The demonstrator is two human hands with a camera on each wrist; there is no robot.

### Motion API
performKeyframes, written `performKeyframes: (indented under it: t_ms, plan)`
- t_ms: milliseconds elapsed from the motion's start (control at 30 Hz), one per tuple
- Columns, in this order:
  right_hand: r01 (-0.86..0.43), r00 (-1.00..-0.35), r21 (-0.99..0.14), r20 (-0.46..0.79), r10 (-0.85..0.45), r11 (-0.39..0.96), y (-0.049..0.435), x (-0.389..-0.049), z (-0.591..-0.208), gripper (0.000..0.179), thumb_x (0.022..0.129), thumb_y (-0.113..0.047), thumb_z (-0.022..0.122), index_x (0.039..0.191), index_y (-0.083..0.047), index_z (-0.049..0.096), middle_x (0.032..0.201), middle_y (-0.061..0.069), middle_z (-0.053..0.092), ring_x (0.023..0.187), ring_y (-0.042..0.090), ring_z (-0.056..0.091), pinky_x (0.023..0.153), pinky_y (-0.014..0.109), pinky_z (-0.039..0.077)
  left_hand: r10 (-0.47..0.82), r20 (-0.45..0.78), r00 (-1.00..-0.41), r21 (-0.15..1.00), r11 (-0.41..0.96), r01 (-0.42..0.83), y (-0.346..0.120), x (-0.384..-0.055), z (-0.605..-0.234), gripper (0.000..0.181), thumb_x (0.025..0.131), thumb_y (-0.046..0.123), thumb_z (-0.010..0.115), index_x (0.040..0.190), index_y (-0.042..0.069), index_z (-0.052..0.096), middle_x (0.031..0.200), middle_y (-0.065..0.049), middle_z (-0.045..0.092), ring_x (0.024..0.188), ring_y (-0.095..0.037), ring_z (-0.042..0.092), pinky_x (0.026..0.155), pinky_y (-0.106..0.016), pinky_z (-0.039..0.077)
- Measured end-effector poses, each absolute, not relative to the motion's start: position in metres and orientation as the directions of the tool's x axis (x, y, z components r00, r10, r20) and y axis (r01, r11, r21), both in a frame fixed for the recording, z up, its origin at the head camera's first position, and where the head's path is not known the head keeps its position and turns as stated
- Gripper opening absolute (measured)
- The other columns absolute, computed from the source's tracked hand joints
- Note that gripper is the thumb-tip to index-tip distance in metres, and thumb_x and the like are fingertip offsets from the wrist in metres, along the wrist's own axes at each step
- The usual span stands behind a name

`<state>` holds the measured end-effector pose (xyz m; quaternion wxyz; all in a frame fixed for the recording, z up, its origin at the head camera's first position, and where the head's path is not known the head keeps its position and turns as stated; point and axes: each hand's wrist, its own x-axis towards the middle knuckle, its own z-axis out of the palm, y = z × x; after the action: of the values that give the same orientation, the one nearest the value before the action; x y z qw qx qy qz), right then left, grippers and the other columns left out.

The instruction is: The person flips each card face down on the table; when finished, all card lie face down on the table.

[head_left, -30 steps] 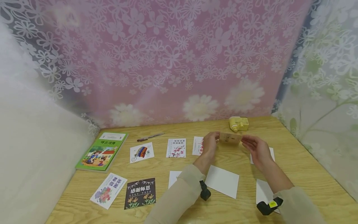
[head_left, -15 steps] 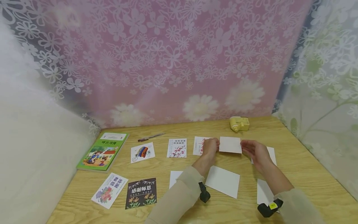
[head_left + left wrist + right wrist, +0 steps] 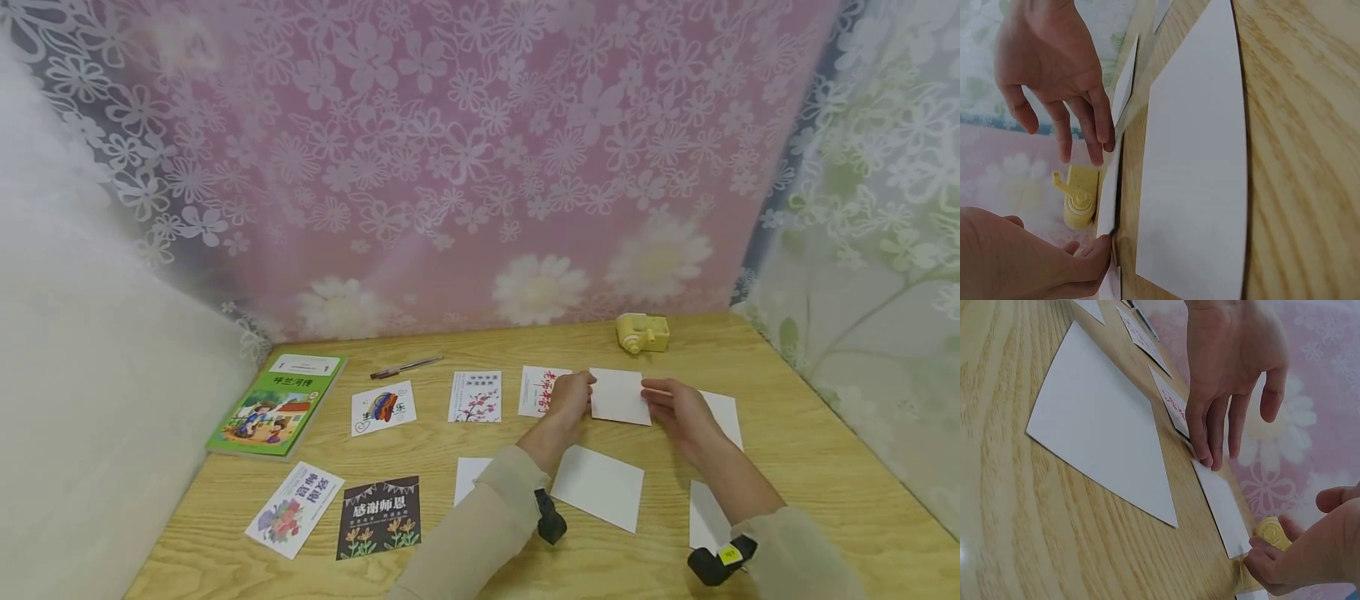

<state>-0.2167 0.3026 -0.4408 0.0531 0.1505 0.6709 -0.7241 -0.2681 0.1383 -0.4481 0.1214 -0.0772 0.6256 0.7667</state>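
Observation:
A blank white card (image 3: 620,397) lies white face up on the wooden table, between both hands. My left hand (image 3: 567,406) is at its left edge, fingertips touching the edge and thumb held apart in the right wrist view. At the opposite edge is my right hand (image 3: 686,417), its fingers extended close to the card; the left wrist view shows its thumb spread away. Partly behind the left hand lies a card with red lettering (image 3: 534,390). Nearer the body rests another blank white card (image 3: 597,487), large in both wrist views.
White cards (image 3: 722,417) lie under and beside the right forearm. A yellow cranked device (image 3: 642,333) stands at the back. Leftward are a plum-blossom card (image 3: 476,397), a rainbow-coloured card (image 3: 383,407), a dark card (image 3: 378,518), a bouquet card (image 3: 295,509), a pen (image 3: 407,367) and a green book (image 3: 276,407).
The card between the hands was tilted up with its brown printed side showing, then turned white face up and came down flat. Both hands lowered slightly, and the right fingers loosened.

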Motion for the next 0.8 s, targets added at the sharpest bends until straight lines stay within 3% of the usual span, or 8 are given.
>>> performKeyframes:
  t_ms: [100, 167, 300, 433, 533, 633, 700, 800]
  plan:
    - [0.278, -0.949, -0.957, -0.286, 0.131, -0.076, 0.299, -0.217, -0.439, 0.056, 0.112, -0.025, 0.028, 0.157, 0.008, 0.031, 0.159, 0.021, 0.030, 0.148, 0.032, 0.032, 0.125, 0.036, 0.030, 0.087, -0.282, -0.955, 0.936, -0.195, -0.294, 0.139, -0.268, -0.446, 0.010, 0.093, 0.010, 0.056, 0.083, 0.010, 0.058, 0.065, 0.006, 0.042, 0.056, -0.007, 0.034, 0.058, -0.019, 0.035]
    - [0.272, -0.950, -0.959, -0.281, 0.133, -0.080, 0.298, -0.217, -0.438, 0.055, 0.112, -0.025, 0.029, 0.157, 0.007, 0.033, 0.153, 0.016, 0.040, 0.146, 0.029, 0.036, 0.126, 0.038, 0.029, 0.093, -0.287, -0.953, 0.933, -0.200, -0.300, 0.140, -0.267, -0.444, 0.011, 0.094, 0.012, 0.055, 0.094, 0.005, 0.063, 0.072, 0.002, 0.049, 0.062, -0.009, 0.041, 0.066, -0.023, 0.044]
    - [0.250, -0.958, -0.964, -0.260, 0.120, -0.095, 0.295, -0.216, -0.439, 0.055, 0.112, -0.026, 0.033, 0.156, 0.007, 0.034, 0.129, -0.001, 0.059, 0.124, 0.012, 0.056, 0.120, 0.031, 0.037, 0.138, -0.278, -0.951, 0.929, -0.214, -0.303, 0.137, -0.265, -0.441, 0.030, 0.096, 0.015, 0.053, 0.117, -0.003, 0.066, 0.101, -0.010, 0.063, 0.086, -0.018, 0.054, 0.096, -0.038, 0.052]
    - [0.223, -0.969, -0.963, -0.236, 0.072, -0.152, 0.282, -0.218, -0.439, 0.058, 0.113, -0.026, 0.034, 0.159, 0.009, 0.025, 0.125, -0.003, 0.060, 0.107, -0.001, 0.060, 0.115, 0.025, 0.042, 0.139, -0.248, -0.959, 0.950, -0.157, -0.269, 0.126, -0.270, -0.438, 0.033, 0.097, 0.016, 0.051, 0.119, -0.004, 0.066, 0.114, -0.017, 0.066, 0.095, -0.022, 0.058, 0.106, -0.046, 0.049]
    - [0.218, -0.972, -0.948, -0.233, 0.040, -0.231, 0.266, -0.222, -0.438, 0.059, 0.113, -0.025, 0.033, 0.160, 0.009, 0.020, 0.143, 0.011, 0.054, 0.126, 0.012, 0.057, 0.119, 0.029, 0.039, 0.127, -0.237, -0.963, 0.967, -0.070, -0.247, 0.112, -0.275, -0.435, 0.029, 0.098, 0.021, 0.051, 0.110, -0.001, 0.067, 0.114, -0.015, 0.066, 0.100, -0.025, 0.060, 0.106, -0.047, 0.049]
    - [0.228, -0.971, -0.924, -0.241, 0.003, -0.307, 0.251, -0.227, -0.436, 0.058, 0.114, -0.024, 0.029, 0.161, 0.007, 0.017, 0.161, 0.024, 0.034, 0.149, 0.030, 0.037, 0.123, 0.033, 0.032, 0.127, -0.243, -0.962, 0.969, -0.002, -0.245, 0.096, -0.279, -0.433, 0.029, 0.100, 0.027, 0.051, 0.112, 0.005, 0.067, 0.122, -0.014, 0.063, 0.114, -0.029, 0.058, 0.108, -0.049, 0.046]
    - [0.237, -0.969, -0.907, -0.245, -0.023, -0.349, 0.243, -0.230, -0.436, 0.058, 0.114, -0.023, 0.026, 0.162, 0.007, 0.015, 0.165, 0.028, 0.022, 0.154, 0.037, 0.025, 0.125, 0.035, 0.028, 0.118, -0.232, -0.965, 0.972, 0.046, -0.229, 0.086, -0.282, -0.432, 0.035, 0.100, 0.029, 0.051, 0.119, 0.005, 0.067, 0.131, -0.016, 0.061, 0.124, -0.034, 0.055, 0.111, -0.050, 0.044]
    - [0.253, -0.966, -0.886, -0.255, -0.048, -0.388, 0.233, -0.234, -0.436, 0.057, 0.113, -0.022, 0.024, 0.162, 0.007, 0.016, 0.164, 0.032, 0.018, 0.154, 0.040, 0.023, 0.126, 0.037, 0.025, 0.086, -0.210, -0.974, 0.976, 0.075, -0.204, 0.073, -0.287, -0.432, 0.042, 0.099, 0.031, 0.052, 0.129, 0.004, 0.065, 0.142, -0.017, 0.057, 0.135, -0.036, 0.050, 0.117, -0.053, 0.039]
